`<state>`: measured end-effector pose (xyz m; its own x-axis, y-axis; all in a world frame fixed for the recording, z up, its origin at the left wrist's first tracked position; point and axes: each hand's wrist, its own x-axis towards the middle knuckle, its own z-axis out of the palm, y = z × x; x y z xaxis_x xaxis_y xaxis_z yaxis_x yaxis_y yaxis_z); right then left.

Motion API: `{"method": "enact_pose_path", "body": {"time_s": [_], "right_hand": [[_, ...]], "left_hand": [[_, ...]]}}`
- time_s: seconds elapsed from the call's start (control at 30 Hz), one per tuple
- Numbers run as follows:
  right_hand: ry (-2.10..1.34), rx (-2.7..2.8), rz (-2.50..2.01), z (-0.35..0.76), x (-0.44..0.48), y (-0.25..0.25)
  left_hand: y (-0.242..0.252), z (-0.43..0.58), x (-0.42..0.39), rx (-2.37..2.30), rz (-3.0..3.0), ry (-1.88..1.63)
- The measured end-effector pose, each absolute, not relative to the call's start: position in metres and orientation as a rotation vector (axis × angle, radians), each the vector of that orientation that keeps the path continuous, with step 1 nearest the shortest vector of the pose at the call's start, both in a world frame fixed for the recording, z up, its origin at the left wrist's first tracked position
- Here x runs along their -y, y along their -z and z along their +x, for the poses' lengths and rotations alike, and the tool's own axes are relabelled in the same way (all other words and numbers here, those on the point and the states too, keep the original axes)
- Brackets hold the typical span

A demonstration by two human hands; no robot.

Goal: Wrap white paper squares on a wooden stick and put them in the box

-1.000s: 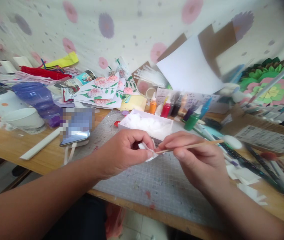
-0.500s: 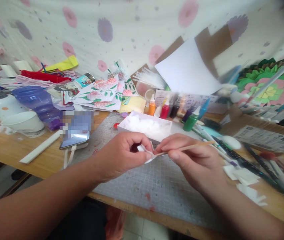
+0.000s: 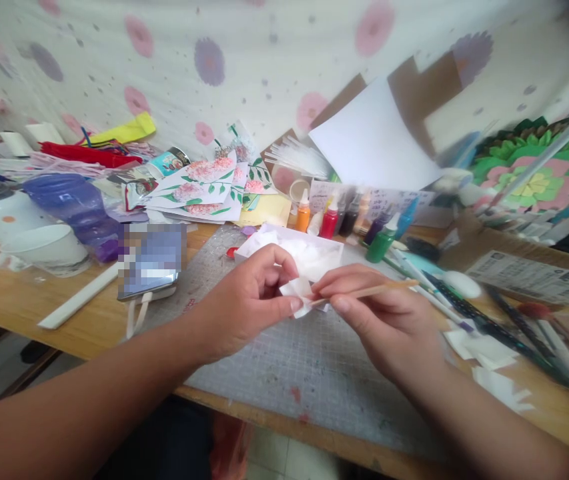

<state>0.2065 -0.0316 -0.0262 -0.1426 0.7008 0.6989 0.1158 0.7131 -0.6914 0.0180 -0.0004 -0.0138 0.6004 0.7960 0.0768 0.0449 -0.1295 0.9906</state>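
Between the thumb and fingers of my left hand (image 3: 249, 297) is a small piece of white paper (image 3: 295, 291), partly curled. My right hand (image 3: 381, 310) pinches a thin wooden stick (image 3: 369, 291), whose tip meets the paper near my left thumb. The stick lies aslant, its wider end pointing right. Just behind both hands stands a white box (image 3: 331, 253) filled with fluffy white pieces (image 3: 299, 250). Below the hands lies a grey cutting mat (image 3: 274, 373) with paint stains.
Paint bottles, among them a green one (image 3: 383, 240) and a red one (image 3: 329, 219), stand behind the box. A phone (image 3: 157, 260) leans on a stand at left. Cut white paper pieces (image 3: 489, 350) and brushes (image 3: 544, 333) lie at right. A cardboard box (image 3: 519, 260) stands behind them.
My left fingers have spread a little, and more of the white paper shows, opened out between them. The stick in my right hand has shifted slightly left.
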Motion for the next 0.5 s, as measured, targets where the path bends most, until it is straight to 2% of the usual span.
{"method": "enact_pose_path", "body": {"time_s": [0.13, 0.3, 0.5], "right_hand": [[-0.706, 1.541, -0.672, 0.206, 0.029, 0.031], [-1.080, 1.389, -0.672, 0.204, 0.026, 0.038], [-1.329, 1.097, -0.748, 0.204, 0.022, 0.042]], "left_hand": [[0.015, 0.016, 0.001, -0.697, 1.845, -0.828], [0.014, 0.014, -0.002, -0.569, 2.355, -0.938], [0.016, 0.012, -0.006, -0.510, 2.491, -0.898]]}}
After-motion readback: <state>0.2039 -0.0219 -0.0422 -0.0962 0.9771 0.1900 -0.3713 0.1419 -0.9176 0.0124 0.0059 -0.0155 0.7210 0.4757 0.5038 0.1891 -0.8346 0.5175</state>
